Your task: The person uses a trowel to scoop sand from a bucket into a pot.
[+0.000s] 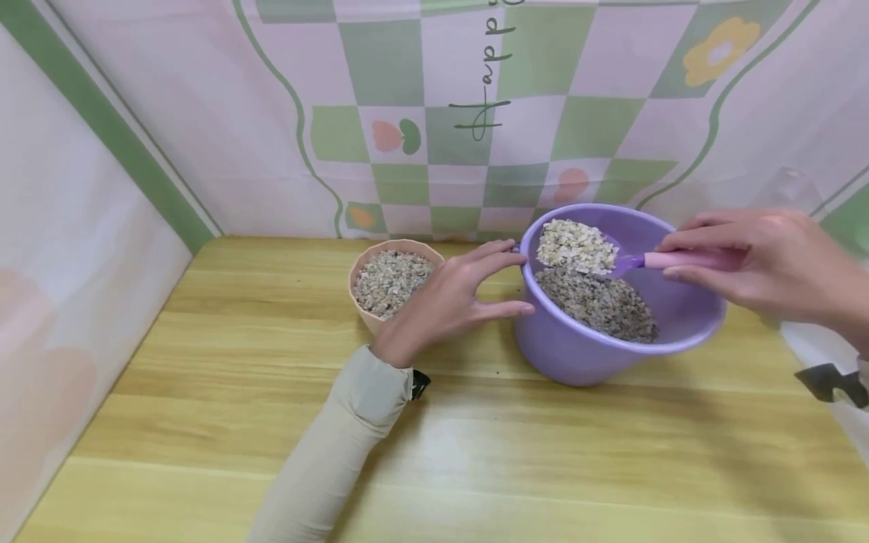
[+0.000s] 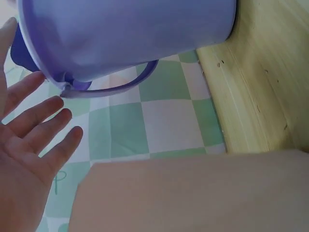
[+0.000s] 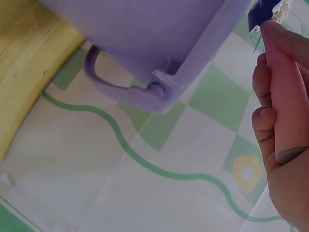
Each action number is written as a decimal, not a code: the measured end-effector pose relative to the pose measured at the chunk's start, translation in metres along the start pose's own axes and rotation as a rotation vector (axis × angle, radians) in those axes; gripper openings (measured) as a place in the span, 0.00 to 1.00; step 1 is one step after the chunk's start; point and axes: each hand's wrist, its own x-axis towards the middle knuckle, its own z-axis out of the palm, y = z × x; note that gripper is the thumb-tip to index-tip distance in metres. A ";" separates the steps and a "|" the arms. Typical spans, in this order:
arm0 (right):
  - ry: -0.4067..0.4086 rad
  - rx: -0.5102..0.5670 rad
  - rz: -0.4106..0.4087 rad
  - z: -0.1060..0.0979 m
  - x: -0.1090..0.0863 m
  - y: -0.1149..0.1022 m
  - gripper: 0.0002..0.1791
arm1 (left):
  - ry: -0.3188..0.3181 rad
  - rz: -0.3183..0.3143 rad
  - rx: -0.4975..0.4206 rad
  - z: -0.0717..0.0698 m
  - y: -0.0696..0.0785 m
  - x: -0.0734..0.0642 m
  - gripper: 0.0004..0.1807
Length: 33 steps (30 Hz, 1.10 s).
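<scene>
A purple bucket stands on the table with grey-brown gravel inside. Over its opening, my right hand grips the pink handle of a small purple shovel. Pale gravel is heaped on the shovel's blade. My left hand reaches to the bucket's left rim, its fingers extended and the fingertips at the edge. In the left wrist view those fingers are spread beside the bucket's hanging handle. Partly behind the left hand sits a peach bowl filled with gravel.
The wooden table meets a cloth backdrop with green checks right behind the bucket and bowl. Another cloth wall borders the left side. A few loose grains lie on the tabletop.
</scene>
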 end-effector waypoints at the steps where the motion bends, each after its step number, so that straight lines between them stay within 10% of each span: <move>1: 0.005 0.008 -0.010 0.001 0.002 0.000 0.15 | 0.003 -0.001 0.008 -0.001 -0.001 -0.001 0.35; 33: -0.020 0.002 -0.114 0.023 0.047 -0.012 0.17 | 0.146 -0.148 0.044 -0.049 -0.053 -0.057 0.35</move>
